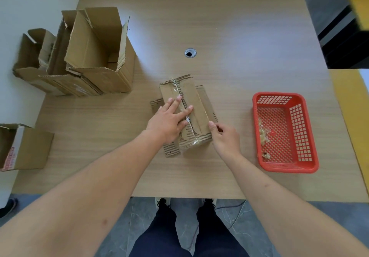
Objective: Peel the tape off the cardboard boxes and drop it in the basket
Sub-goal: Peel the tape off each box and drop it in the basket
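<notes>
The wooden table (219, 27) carries open cardboard boxes (93, 57) at far left, a red basket (311, 157) holding tape scraps (263, 135) at right, and a worn cardboard box (191, 101) at centre. The left hand (167, 121) presses flat, fingers straight, on the box's top. The right hand (225, 137), fingers curled, grips its near right corner. Clear tape (188, 120) runs along the centre seam.

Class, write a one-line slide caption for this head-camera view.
Left hand presses a taped cardboard box flat while the right hand grips its corner; red basket nearby.
</notes>
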`<state>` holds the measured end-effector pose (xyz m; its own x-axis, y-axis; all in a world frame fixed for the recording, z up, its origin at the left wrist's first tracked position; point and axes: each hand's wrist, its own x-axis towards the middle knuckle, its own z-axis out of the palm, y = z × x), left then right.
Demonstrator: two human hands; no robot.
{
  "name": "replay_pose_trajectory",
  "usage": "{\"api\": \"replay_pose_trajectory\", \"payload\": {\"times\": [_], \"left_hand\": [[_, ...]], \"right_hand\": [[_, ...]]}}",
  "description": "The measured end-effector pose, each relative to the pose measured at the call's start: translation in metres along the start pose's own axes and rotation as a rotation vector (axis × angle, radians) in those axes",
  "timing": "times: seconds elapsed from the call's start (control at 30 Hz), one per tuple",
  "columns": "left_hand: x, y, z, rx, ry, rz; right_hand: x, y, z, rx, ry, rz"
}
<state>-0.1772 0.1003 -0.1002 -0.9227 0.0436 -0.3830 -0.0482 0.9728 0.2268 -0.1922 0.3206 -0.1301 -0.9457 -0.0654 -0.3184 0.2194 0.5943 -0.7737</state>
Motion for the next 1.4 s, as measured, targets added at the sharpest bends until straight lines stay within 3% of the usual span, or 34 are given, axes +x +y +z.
{"api": "replay_pose_trajectory", "payload": {"times": [0.2,0.4,0.6,0.83,1.03,1.2,1.3,1.4], "left_hand": [[-0.008,0.007,-0.004,0.076,-0.047,-0.059],[-0.024,0.019,-0.004,0.119,-0.063,-0.122],[-0.042,0.029,0.004,0.114,-0.043,-0.131],[-0.035,0.051,-0.001,0.301,-0.176,-0.088],[-0.025,0.057,0.001,0.298,-0.153,-0.147],[-0.014,0.063,0.000,0.263,-0.144,-0.177],[-0.014,0.063,-0.001,0.258,-0.152,-0.184],[-0.013,0.063,-0.002,0.264,-0.153,-0.176]], "right_hand": [[-0.002,0.010,-0.004,0.220,0.025,0.091],[-0.007,0.010,-0.011,0.247,0.075,0.055],[-0.014,0.010,-0.016,0.380,0.063,0.146],[-0.016,0.005,-0.027,0.412,0.045,0.187],[-0.016,-0.005,-0.037,0.374,0.057,0.135],[-0.011,-0.002,-0.046,0.536,0.051,0.349],[-0.007,0.004,-0.039,0.496,0.042,0.476],[-0.008,0.006,-0.028,0.389,0.039,0.476]]}}
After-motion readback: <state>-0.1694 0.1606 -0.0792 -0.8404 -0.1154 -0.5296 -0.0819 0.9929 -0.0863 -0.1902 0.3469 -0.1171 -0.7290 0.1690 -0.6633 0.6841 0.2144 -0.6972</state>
